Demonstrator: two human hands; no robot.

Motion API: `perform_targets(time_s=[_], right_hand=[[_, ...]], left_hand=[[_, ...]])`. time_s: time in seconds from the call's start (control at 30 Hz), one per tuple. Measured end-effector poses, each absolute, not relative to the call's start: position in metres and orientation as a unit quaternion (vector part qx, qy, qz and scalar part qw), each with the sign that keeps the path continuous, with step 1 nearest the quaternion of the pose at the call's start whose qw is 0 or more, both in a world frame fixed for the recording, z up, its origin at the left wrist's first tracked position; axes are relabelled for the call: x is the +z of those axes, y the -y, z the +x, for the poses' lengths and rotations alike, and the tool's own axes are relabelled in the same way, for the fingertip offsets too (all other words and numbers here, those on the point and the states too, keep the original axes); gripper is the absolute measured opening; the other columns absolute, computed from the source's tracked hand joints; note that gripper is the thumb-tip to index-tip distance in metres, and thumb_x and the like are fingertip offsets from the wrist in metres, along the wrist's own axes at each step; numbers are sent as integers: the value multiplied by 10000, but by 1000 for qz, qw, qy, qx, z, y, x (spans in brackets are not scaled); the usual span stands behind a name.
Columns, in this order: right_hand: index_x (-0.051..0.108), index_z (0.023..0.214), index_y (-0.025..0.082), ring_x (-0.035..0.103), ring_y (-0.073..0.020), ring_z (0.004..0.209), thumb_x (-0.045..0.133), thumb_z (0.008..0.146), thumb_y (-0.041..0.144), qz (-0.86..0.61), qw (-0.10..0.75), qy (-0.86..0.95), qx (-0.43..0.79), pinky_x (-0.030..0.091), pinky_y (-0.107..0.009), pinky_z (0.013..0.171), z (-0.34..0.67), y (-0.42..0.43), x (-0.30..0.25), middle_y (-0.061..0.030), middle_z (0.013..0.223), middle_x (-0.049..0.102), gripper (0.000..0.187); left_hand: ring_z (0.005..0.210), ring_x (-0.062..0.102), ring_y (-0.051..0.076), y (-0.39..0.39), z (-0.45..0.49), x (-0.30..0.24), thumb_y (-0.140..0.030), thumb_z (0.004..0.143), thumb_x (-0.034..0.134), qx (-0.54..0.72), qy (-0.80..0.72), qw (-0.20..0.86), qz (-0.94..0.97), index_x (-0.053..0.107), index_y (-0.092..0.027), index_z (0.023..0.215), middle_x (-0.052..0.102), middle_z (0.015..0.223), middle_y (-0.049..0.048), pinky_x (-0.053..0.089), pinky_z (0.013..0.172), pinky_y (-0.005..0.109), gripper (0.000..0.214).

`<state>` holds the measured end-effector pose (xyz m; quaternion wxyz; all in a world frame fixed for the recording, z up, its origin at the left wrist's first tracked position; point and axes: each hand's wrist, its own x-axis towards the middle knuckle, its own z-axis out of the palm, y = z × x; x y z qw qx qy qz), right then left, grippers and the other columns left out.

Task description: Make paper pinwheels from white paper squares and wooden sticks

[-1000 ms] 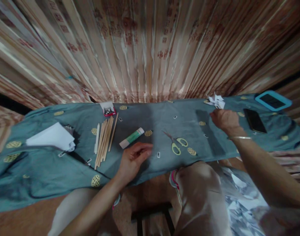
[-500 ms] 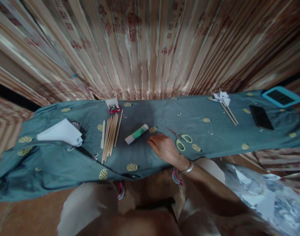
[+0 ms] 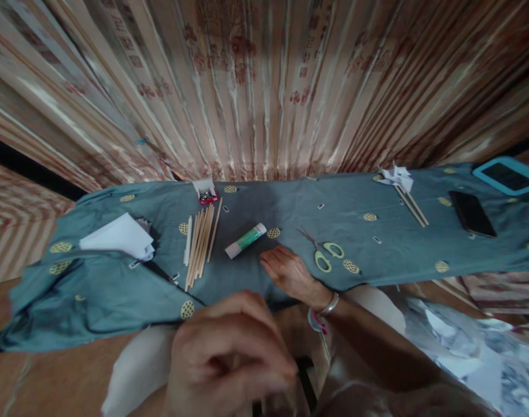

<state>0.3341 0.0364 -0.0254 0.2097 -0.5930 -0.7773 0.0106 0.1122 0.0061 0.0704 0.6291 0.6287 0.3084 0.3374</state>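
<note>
My left hand (image 3: 230,353) is raised close to the camera, large and somewhat blurred. Its fingers curl toward the thumb, and no object shows in it. On the front part of the cloth rests my right hand (image 3: 288,275), a bangle on its wrist, fingers bent and held together with nothing visible in them. Just beyond its fingertips lies a green and white glue stick (image 3: 246,240). Scissors (image 3: 322,258) with pale green handles lie slightly open to the right of that hand. Several wooden sticks (image 3: 199,243) lie side by side farther left, beside a white candle-like stick (image 3: 188,240).
A blue-green cloth (image 3: 290,202) covers the table. At left are folded white papers (image 3: 121,234); behind the sticks, a small red box of metal pins (image 3: 206,194). To the right lie paper pinwheels (image 3: 397,176) on sticks, a phone (image 3: 471,214) and a blue-framed tablet (image 3: 510,175).
My left hand has come into view at the lower middle. My right hand stays on the cloth, a little lower in the picture. The whole view has shifted slightly.
</note>
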Motion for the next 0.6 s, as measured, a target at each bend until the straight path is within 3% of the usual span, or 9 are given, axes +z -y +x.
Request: perform_targets(time_s=[0.1, 0.2, 0.3, 0.4, 0.6], right_hand=[[651, 966, 187, 652, -220, 807, 466, 988, 169, -588, 233, 775, 12, 536, -352, 754, 336, -39, -32, -52, 860, 730, 187], [646, 1017, 171, 658, -227, 826, 469, 986, 169, -571, 255, 780, 22, 545, -372, 786, 339, -40, -35, -71, 896, 734, 180], [645, 1033, 177, 664, -228, 845, 456, 992, 180, -568, 267, 778, 28, 555, -378, 801, 341, -40, -36, -72, 921, 737, 193], [645, 1034, 177, 666, -230, 851, 449, 994, 188, -564, 276, 778, 33, 561, -388, 796, 342, -39, -35, -77, 928, 738, 201], [650, 1035, 185, 658, -237, 842, 450, 990, 190, -563, 280, 776, 40, 562, -399, 783, 343, -37, -34, -80, 931, 737, 205]], left_hand=[[531, 551, 174, -64, 147, 103, -435, 735, 794, 411, -340, 560, 634, 724, -267, 575, 594, 537, 20, 446, 502, 306, 242], [541, 528, 157, -110, 133, 87, -416, 821, 658, 450, -424, 419, 665, 643, -231, 510, 574, 541, 11, 446, 561, 300, 363], [780, 614, 207, -151, 85, 51, -369, 784, 672, 448, -515, 231, 694, 711, -209, 704, 675, 775, 43, 490, 793, 347, 183], [1075, 580, 301, -180, 36, 24, -379, 759, 702, 386, -583, 80, 711, 725, -174, 877, 685, 1012, 106, 414, 1014, 444, 237], [1141, 555, 343, -193, 3, 1, -345, 784, 695, 308, -616, 33, 724, 686, -171, 1034, 647, 1133, 141, 401, 1029, 436, 304]])
